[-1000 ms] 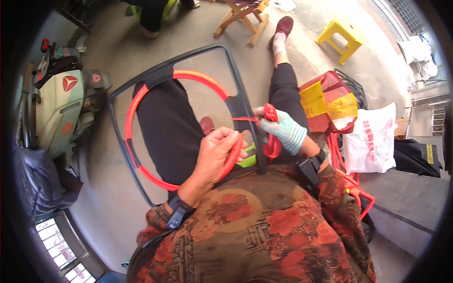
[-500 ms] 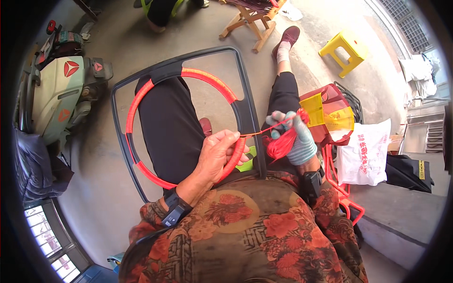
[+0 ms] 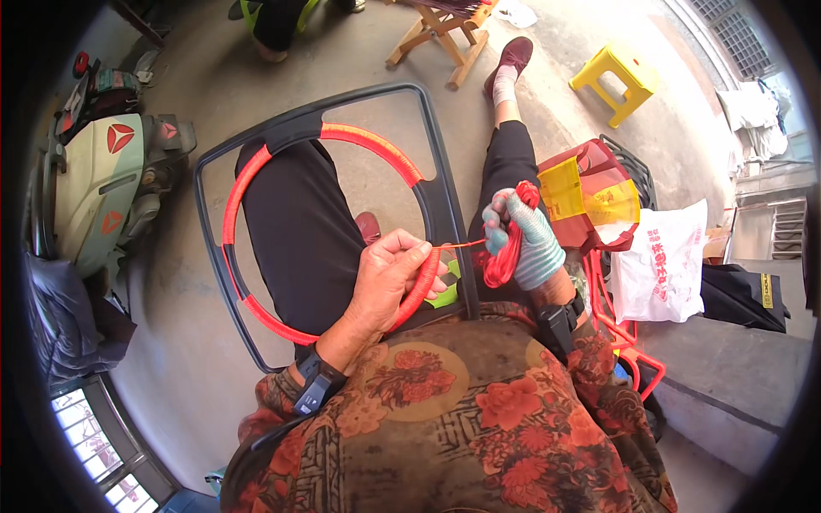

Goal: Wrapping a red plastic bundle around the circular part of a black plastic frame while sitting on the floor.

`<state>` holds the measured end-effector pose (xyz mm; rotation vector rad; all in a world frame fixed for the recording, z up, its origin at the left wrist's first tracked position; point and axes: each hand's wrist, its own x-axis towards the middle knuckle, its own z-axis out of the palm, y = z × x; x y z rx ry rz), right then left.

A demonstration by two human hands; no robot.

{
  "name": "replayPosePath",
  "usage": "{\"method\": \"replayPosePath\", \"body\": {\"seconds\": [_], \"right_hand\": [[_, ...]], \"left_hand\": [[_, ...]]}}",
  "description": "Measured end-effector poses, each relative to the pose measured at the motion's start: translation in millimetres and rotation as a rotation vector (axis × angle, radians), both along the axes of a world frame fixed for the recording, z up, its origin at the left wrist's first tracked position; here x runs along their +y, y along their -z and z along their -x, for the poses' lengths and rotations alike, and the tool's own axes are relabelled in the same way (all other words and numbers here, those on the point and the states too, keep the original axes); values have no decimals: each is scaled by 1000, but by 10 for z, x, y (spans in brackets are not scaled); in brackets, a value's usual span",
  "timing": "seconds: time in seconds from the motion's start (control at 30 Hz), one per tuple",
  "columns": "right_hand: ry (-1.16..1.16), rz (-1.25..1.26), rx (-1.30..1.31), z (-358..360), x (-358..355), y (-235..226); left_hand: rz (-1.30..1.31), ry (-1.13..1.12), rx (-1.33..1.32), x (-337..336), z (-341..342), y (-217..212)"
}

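A black rectangular frame with a round ring (image 3: 373, 144) inside it rests across my lap. Red cord is wound tightly round long stretches of the ring, with black parts bare between them. My left hand (image 3: 389, 278), bare, grips the wrapped near right part of the ring, thumb on top by the last turns. From there a short strand of cord runs taut to my right hand (image 3: 528, 235). That hand wears a pale blue-grey glove and is closed round a bundle of red cord (image 3: 504, 256), which sticks out above and below the fist.
A dark red and yellow bag (image 3: 590, 192) and a white plastic bag (image 3: 660, 265) stand at my right, near a red metal frame (image 3: 629, 355). Farther off are a yellow stool (image 3: 617, 81) and a wooden folding stand (image 3: 440, 43). A scooter (image 3: 98, 175) is parked at the left.
My right hand has turned and closed more fully round the cord bundle, which now stands more upright. My left hand keeps its place on the ring. The view has shifted slightly.
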<state>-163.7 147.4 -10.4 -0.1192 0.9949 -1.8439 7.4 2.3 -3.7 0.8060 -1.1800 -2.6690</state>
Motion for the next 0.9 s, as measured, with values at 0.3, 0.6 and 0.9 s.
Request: {"method": "replayPosePath", "body": {"seconds": [0.3,0.6,0.9], "right_hand": [[6,31,-101,26,-78,12],[-26,57,-113,-48,-77,-90],[88,32,49,-102,10,-357]], "left_hand": [[-38,83,42,-134,23,-115],[106,308,-141,-136,204,-521],[96,321,-208,-80,236,-295]]}}
